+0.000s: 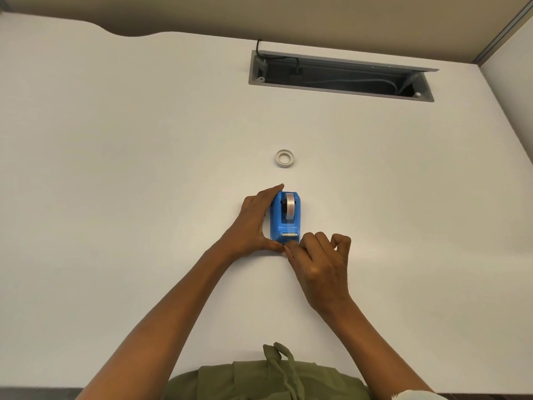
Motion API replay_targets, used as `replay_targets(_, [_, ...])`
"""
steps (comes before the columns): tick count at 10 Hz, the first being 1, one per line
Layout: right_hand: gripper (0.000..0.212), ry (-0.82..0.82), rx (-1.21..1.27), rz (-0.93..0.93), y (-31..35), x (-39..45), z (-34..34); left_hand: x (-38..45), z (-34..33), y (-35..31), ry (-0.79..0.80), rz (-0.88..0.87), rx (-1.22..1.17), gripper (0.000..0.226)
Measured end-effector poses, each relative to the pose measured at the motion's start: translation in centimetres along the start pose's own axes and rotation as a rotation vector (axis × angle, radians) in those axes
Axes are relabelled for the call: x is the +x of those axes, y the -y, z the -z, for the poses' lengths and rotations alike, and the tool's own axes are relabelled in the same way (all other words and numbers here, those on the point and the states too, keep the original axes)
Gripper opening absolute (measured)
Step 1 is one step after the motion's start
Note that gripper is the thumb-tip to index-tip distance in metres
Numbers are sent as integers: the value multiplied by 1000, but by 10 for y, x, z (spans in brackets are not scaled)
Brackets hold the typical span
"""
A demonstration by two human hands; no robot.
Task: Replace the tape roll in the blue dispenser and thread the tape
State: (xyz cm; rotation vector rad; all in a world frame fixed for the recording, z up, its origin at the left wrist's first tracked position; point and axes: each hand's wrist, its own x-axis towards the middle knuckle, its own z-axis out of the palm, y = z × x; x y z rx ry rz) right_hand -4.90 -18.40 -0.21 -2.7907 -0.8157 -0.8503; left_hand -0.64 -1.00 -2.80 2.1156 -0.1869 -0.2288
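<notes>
The blue dispenser (pixel 277 223) stands on the white desk in the middle of the head view, with a clear tape roll (pixel 290 207) seated in it. Tape runs from the roll down to the metal cutter at the near end. My left hand (pixel 253 223) grips the dispenser's left side, index finger along the top and thumb at the near corner. My right hand (pixel 320 261) is at the near end, thumb and index finger pinched together just below the cutter, where the tape end is too thin to make out. A small, nearly spent white roll (pixel 285 159) lies flat beyond the dispenser.
A grey cable hatch (pixel 340 90) is open at the far side of the white desk (pixel 129 168), with black and white cables inside. A grey partition (pixel 510 140) rises at the right. My green clothing (pixel 268 379) shows at the near edge.
</notes>
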Motion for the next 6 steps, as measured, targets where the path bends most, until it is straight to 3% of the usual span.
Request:
replay_targets(3, [19,93,-62,119,-3,-19,0,6,9,6,129,37,94,122])
replay_targets(5, [13,215,5,180,-12,-19,-2,23,43,0,265,95,193,109])
replay_targets(6, [2,151,229,25,-21,-17,3,28,62,-16,192,76,201,95])
